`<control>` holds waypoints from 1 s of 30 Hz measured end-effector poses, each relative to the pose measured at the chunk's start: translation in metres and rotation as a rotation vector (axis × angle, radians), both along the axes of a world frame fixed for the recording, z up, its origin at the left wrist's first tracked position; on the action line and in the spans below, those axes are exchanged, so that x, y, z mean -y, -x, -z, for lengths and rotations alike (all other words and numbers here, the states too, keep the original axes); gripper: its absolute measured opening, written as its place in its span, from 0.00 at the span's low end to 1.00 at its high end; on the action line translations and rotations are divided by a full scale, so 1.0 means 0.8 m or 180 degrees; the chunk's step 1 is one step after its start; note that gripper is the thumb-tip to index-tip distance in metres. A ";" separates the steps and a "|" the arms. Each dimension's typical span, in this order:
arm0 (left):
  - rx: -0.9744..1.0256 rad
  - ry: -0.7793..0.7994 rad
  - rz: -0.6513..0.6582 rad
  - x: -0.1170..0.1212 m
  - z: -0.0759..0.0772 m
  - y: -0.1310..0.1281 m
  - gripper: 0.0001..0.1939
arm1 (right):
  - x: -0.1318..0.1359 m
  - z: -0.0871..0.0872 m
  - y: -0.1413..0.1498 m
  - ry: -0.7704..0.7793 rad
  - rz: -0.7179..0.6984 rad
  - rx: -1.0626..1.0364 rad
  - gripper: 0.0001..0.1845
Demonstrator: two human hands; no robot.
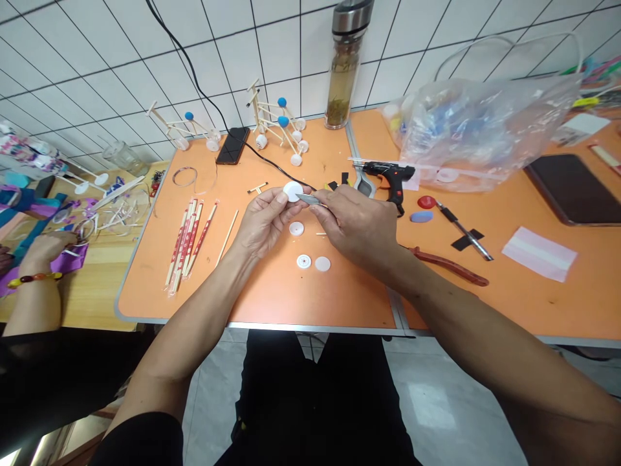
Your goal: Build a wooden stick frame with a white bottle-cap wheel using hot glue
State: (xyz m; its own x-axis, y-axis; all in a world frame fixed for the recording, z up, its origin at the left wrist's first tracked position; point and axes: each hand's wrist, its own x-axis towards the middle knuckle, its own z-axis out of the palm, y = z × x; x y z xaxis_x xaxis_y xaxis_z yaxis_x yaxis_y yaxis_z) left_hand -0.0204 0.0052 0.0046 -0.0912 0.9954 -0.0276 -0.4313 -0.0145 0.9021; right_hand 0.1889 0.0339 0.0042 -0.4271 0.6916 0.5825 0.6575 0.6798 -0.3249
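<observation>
My left hand [264,217] pinches a white round disc [292,191] between thumb and fingers above the orange table. My right hand [356,217] is closed around a tool with a pointed metal blade [309,199]; its handle is hidden in the fist. The blade's tip touches or nearly touches the disc's right edge. Below the hands lie a white plastic wheel [296,228], another wheel [304,261] with a patterned face, and a plain pale disc [323,263]. A small stick T-piece [257,188] rests just beyond my left hand.
Wrapped chopsticks [187,243] lie left. Stick models [279,123], a phone [233,145] and a tea bottle [343,71] stand or lie at the back. Right are a glue gun [391,178], red-handled pliers [449,264] and a plastic bag [485,129]. Another person's hand [48,249] works at far left.
</observation>
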 end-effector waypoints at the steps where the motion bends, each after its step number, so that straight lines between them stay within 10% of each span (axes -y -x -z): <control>1: -0.0012 -0.0016 0.0000 0.000 0.000 0.000 0.11 | 0.000 0.001 0.000 0.0004 0.0000 -0.0026 0.27; 30: 0.0086 -0.0206 0.0146 0.000 0.003 0.000 0.10 | 0.002 0.003 0.001 -0.0584 0.0131 0.0201 0.24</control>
